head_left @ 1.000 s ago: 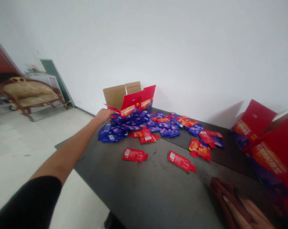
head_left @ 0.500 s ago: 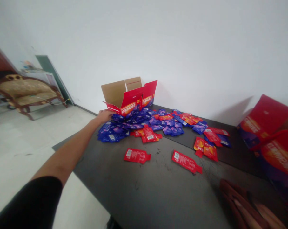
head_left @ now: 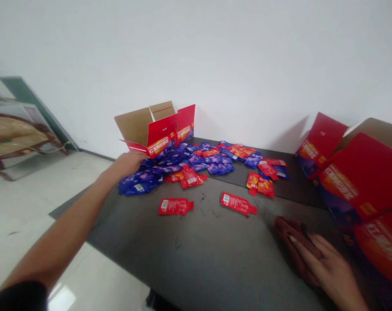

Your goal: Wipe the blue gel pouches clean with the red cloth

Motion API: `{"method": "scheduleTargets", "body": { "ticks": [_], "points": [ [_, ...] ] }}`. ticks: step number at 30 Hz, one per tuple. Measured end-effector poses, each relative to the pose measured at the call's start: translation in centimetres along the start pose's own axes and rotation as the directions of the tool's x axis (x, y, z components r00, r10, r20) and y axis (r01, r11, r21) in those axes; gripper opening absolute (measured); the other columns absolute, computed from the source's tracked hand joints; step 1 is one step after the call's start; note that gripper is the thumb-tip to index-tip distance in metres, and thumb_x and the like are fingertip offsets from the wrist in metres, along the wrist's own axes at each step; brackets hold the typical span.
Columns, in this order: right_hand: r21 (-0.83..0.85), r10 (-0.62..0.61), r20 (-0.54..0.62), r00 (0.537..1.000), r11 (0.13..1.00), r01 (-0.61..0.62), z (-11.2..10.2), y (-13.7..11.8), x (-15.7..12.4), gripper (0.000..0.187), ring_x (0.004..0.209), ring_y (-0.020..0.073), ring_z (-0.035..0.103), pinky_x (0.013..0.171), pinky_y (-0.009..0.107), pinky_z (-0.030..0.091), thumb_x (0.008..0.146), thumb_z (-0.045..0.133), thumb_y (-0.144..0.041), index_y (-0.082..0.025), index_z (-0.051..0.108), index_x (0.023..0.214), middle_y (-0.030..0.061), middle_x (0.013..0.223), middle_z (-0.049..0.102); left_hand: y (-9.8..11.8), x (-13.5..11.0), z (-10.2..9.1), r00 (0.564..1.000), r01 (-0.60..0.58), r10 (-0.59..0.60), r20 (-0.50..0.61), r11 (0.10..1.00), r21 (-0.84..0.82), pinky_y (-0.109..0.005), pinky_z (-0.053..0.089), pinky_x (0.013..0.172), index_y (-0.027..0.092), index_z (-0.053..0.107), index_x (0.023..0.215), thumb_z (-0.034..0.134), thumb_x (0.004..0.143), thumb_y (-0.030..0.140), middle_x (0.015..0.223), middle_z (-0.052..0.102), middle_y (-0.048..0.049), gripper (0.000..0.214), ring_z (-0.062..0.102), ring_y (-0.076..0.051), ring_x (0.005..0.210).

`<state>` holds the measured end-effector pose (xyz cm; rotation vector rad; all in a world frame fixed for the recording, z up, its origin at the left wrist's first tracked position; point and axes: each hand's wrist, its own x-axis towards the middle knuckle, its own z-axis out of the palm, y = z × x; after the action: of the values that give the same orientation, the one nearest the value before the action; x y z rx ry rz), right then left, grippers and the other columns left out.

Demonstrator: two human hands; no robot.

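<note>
My left hand [head_left: 132,160] reaches to the far left of the table, against the heap of blue pouches [head_left: 140,179] beside the open red carton [head_left: 163,140]. Its fingertips are hidden, so whether it grips a pouch cannot be made out. At the lower right my right hand [head_left: 328,259] is closed on a dark brown cloth [head_left: 294,246], which touches or hovers just over the tabletop. Two red pouches lie apart near the middle, one on the left [head_left: 175,206] and one on the right [head_left: 237,203].
More blue and red pouches [head_left: 211,160] spread along the back of the dark grey table [head_left: 202,255]. Open red cartons [head_left: 354,177] stand at the right edge. A white wall rises behind. A wooden sofa [head_left: 11,140] is on the floor at left.
The view has turned right, bringing more of the right cartons in. My right hand and the brown cloth show more fully. My left hand stays by the blue pouches and carton.
</note>
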<state>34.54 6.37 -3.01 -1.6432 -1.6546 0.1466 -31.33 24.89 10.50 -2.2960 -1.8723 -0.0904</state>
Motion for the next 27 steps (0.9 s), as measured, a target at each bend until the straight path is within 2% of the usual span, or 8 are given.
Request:
{"method": "scheduleTargets", "body": {
  "ticks": [5,9,11,13,16,18,22,27],
  "points": [
    [0.1,-0.031,0.113,0.993,0.995,0.02,-0.8,-3.2,0.2,0.043,0.081,0.021,0.066,0.069,0.03,0.051,0.093,0.059,-0.06,-0.022,0.076,0.105,0.0048,0.086,0.065,12.3,-5.5,-4.3,0.935,-0.314,0.349,0.067,0.898,-0.309,-0.032,0.046,0.107,0.029,0.063,0.139,0.04,0.104,0.05,0.139,0.066,-0.0002,0.046,0.062,-0.023,0.123],
    [0.123,-0.068,0.161,0.985,0.991,0.048,-0.8,-3.5,-0.1,0.045,0.086,0.021,0.065,0.073,0.03,0.051,0.096,0.06,-0.055,-0.022,0.07,0.125,0.0043,0.09,0.063,23.5,-8.8,-5.8,0.608,-0.574,0.776,0.169,0.576,-0.582,-0.025,0.045,0.104,0.034,0.067,0.133,0.04,0.107,0.046,0.129,0.072,0.0031,0.039,0.067,-0.017,0.117],
    [0.129,-0.079,0.186,0.979,0.99,0.055,-0.8,-3.4,-0.3,0.045,0.086,0.0212,0.064,0.073,0.031,0.051,0.097,0.059,-0.054,-0.023,0.069,0.127,0.0042,0.09,0.062,28.0,-8.0,-5.0,0.525,-0.626,0.842,0.124,0.481,-0.614,-0.024,0.048,0.096,0.033,0.073,0.12,0.041,0.107,0.045,0.117,0.077,0.0024,0.036,0.071,-0.016,0.107],
    [0.144,-0.092,0.219,0.971,0.988,0.061,-0.8,-3.6,-0.3,0.043,0.087,0.0215,0.063,0.075,0.031,0.05,0.098,0.057,-0.054,-0.023,0.07,0.126,0.0043,0.091,0.061,31.4,-5.3,-3.5,0.554,-0.636,0.827,0.093,0.492,-0.594,-0.025,0.051,0.081,0.031,0.077,0.102,0.043,0.105,0.047,0.097,0.079,0.0003,0.038,0.073,-0.017,0.088],
    [0.152,-0.096,0.254,0.962,0.987,0.059,-1.0,-3.8,-0.1,0.042,0.088,0.0223,0.063,0.076,0.033,0.051,0.099,0.054,-0.054,-0.024,0.071,0.122,0.0048,0.091,0.062,34.4,0.8,-1.0,0.804,-0.541,0.594,0.009,0.738,-0.404,-0.027,0.051,0.075,0.025,0.076,0.094,0.042,0.104,0.053,0.092,0.076,-0.0049,0.045,0.071,-0.019,0.086],
    [0.139,-0.096,0.269,0.958,0.988,0.06,-1.1,-4.0,0.0,0.04,0.086,0.022,0.063,0.076,0.032,0.051,0.099,0.053,-0.054,-0.025,0.072,0.12,0.0044,0.09,0.061,35.3,4.8,0.4,0.892,-0.435,0.451,-0.029,0.839,-0.326,-0.032,0.051,0.084,0.018,0.073,0.105,0.038,0.106,0.045,0.104,0.074,-0.012,0.045,0.069,-0.023,0.098],
    [0.113,-0.098,0.307,0.947,0.991,0.065,-1.4,-4.4,0.1,0.037,0.084,0.021,0.064,0.074,0.031,0.051,0.1,0.051,-0.052,-0.027,0.072,0.119,0.004,0.09,0.061,35.2,10.7,2.9,0.964,-0.266,0.262,-0.045,0.942,-0.204,-0.044,0.049,0.101,0.014,0.065,0.123,0.057,0.101,0.035,0.129,0.063,-0.0154,0.032,0.061,-0.027,0.118],
    [0.088,-0.089,0.343,0.935,0.994,0.062,-1.7,-5.4,0.3,0.032,0.082,0.0194,0.064,0.069,0.027,0.048,0.101,0.051,-0.049,-0.031,0.072,0.118,0.0027,0.089,0.061,33.8,14.5,5.9,0.98,-0.191,0.195,0.044,0.978,-0.088,-0.05,0.054,0.098,0.017,0.061,0.128,0.064,0.098,0.037,0.132,0.061,-0.0115,0.037,0.062,-0.026,0.116]
  ]
}}
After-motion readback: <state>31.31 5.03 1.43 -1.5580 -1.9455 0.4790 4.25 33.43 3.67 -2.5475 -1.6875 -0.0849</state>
